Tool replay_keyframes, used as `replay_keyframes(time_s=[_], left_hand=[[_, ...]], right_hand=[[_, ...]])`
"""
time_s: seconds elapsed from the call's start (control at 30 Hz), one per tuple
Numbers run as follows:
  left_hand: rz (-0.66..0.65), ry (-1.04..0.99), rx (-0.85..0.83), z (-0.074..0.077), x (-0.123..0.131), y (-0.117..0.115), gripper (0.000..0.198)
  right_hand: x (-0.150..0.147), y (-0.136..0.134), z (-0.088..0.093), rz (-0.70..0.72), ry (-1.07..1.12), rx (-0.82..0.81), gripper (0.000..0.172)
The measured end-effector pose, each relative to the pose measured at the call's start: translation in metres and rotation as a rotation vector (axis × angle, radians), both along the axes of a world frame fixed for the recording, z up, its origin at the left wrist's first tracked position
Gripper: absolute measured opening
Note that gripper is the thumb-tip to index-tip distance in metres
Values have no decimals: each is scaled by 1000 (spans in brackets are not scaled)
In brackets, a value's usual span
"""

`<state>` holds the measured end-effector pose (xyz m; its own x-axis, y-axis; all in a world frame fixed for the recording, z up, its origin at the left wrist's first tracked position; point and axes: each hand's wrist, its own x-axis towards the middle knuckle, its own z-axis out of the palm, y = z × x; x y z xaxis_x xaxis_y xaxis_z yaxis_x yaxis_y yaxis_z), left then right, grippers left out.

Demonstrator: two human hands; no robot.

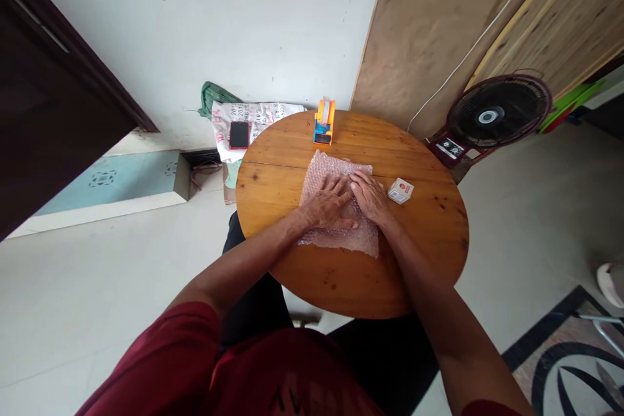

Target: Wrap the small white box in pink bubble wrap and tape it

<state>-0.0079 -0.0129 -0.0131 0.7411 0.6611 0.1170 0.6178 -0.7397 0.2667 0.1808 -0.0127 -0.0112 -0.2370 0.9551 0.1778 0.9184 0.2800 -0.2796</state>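
Observation:
A sheet of pink bubble wrap (325, 169) lies in the middle of a round wooden table (292, 273). My left hand (327, 205) rests flat on the sheet, fingers stretched out and pointing right. My right hand (370, 195) lies flat beside it on the sheet's right part, fingers spread toward the far edge. The two hands touch at the fingertips. A small white box with a red mark (400, 190) sits on the table just right of my right hand. An orange and blue tape dispenser (324, 121) stands at the table's far edge.
A stool or chair with printed paper and a dark phone (239, 134) stands behind the table on the left. A floor fan (492, 118) leans by wooden boards at the right. A patterned rug (570, 357) lies at the lower right.

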Motion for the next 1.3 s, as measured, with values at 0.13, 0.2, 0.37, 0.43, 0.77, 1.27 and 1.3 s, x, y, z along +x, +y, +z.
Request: replay_keyframes(time_s=[0.13,0.2,0.37,0.43,0.77,1.27,1.3], left_hand=[[84,84,-67,7,-14,0,95],[67,130,-95,10,-23,2,101],[5,198,-121,20,-37,10,108],[18,176,-119,25,-34,13,94],[29,-30,-72,2,-30,31,68],[-10,-17,-108,-1,-35,35,86],[-12,-15,-114,0,-35,34,88]], right_hand=[[4,2,-1,31,-23,-18,52],[5,2,-3,33,-39,-16,54],[2,0,-4,40,-64,-18,56],[1,0,-4,36,-71,-30,57],[8,2,-5,73,-24,-61,59],[7,-26,19,259,-134,-111,81],[9,-25,20,262,-141,-145,87]])
